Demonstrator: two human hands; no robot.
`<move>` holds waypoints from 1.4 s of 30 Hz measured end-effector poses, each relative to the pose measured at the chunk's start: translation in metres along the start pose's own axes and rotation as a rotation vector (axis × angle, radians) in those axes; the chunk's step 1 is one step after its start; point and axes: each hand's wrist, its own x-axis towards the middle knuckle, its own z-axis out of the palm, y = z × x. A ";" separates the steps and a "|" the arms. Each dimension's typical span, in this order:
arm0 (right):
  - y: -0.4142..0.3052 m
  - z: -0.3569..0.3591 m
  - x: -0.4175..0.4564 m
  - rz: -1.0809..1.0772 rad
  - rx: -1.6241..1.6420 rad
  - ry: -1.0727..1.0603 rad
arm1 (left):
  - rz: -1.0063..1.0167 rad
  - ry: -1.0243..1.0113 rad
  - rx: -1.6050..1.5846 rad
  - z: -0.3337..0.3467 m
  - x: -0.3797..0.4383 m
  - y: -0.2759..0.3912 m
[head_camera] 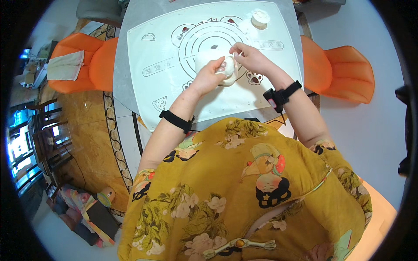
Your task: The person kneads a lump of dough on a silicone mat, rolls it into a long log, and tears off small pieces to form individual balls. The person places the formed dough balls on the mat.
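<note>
A lump of white dough [231,69] is on the printed white kneading mat [156,94], near the middle of its ringed pattern. My left hand [210,75] holds the dough from its left side, with thumb and fingers curled over it. At its upper right edge, my right hand [249,58] pinches a bit of the dough between thumb and fingertips. More white dough or a pale sheet seems to lie under and left of the lump; its edges are hard to tell from the mat. Black straps are around both forearms.
A small white container of flour [260,17] stands at the mat's upper right, with flour spilled beside it. The mat lies on a grey table [125,78]. Orange chairs stand left [73,39] and right [349,73]; a cloth [67,65] hangs over the left one.
</note>
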 end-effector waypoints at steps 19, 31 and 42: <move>0.012 0.057 0.004 -0.157 -0.865 -0.209 | -0.023 -0.146 0.796 -0.019 0.010 0.009; -0.003 0.010 0.025 -0.016 -0.403 -0.307 | 0.035 -0.076 0.467 -0.047 0.003 0.016; 0.013 0.062 0.035 -0.005 -0.750 -0.203 | -0.020 -0.106 0.675 -0.015 0.023 -0.036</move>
